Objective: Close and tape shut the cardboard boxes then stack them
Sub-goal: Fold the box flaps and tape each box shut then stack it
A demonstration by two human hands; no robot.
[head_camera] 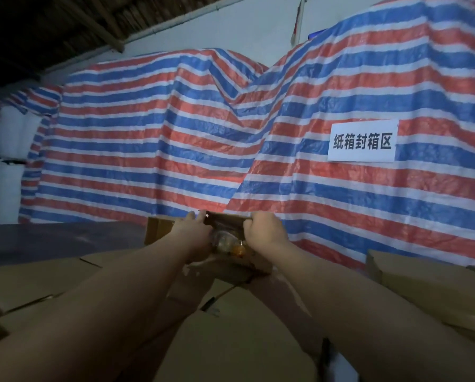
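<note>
Dark table point(51, 238): far left, behind the cartons.
Flat cartons point(38, 279): lower left foreground, closed tops, seams visible.
Left hand point(193, 232): fingers curled over the far upper edge of the cardboard box point(225, 267), gripping it.
Cardboard box: centre, resting on the cartons below; brown tape strip point(226, 223) spans its far edge between both hands.
Tape roll point(225, 241): clear, between the hands; which hand holds it cannot be told.
Right hand point(263, 230): fingers curled tight, pinching the tape strip end.
Striped tarpaulin point(175, 133): backdrop.
White sign point(362, 141): fixed to tarpaulin, right.
</note>
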